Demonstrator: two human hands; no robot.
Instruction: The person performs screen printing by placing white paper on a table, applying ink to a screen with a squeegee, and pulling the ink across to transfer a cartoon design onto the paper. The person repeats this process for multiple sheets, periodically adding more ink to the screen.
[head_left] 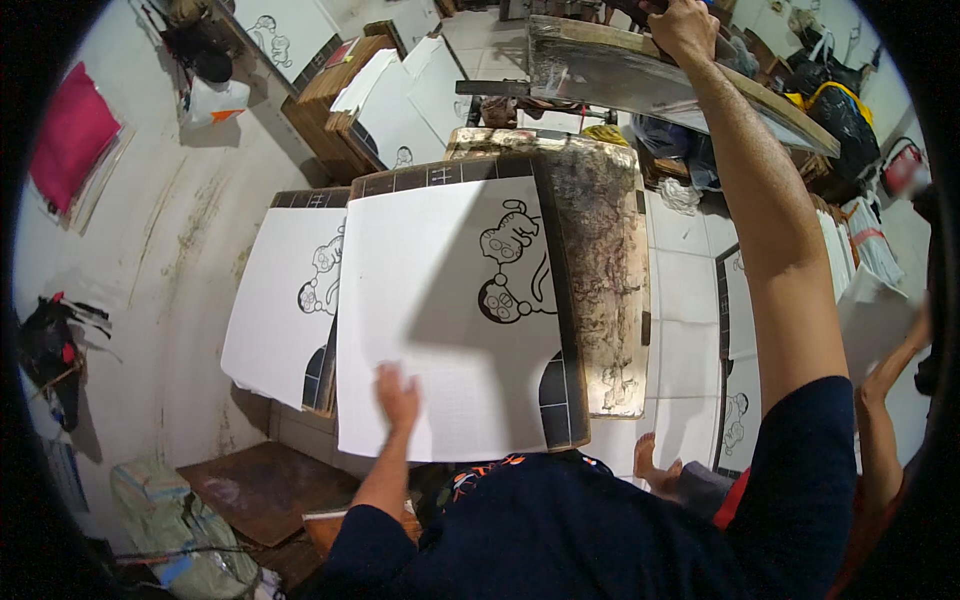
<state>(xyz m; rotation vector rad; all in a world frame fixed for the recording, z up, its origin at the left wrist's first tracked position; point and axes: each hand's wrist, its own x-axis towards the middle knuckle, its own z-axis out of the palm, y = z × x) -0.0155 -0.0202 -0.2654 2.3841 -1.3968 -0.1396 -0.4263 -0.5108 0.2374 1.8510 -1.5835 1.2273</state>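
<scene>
In front of me lies a board with a dark border, covered by a white sheet of cloth or paper bearing black cartoon outlines at its right side. My left hand, slightly blurred, is at the sheet's lower part with fingers apart and nothing in them; whether it touches cannot be told. My raised right hand grips the upper edge of a wooden-framed screen, which is tilted up beyond the board. A dark object beside that hand is too cut off to name. The screen's shadow falls over the sheet.
A similar printed board sits at the left, partly under mine. A stained, worn panel lies to the right. Stacked boards stand far left. Another person's bare foot and arm are at the right, near black bags.
</scene>
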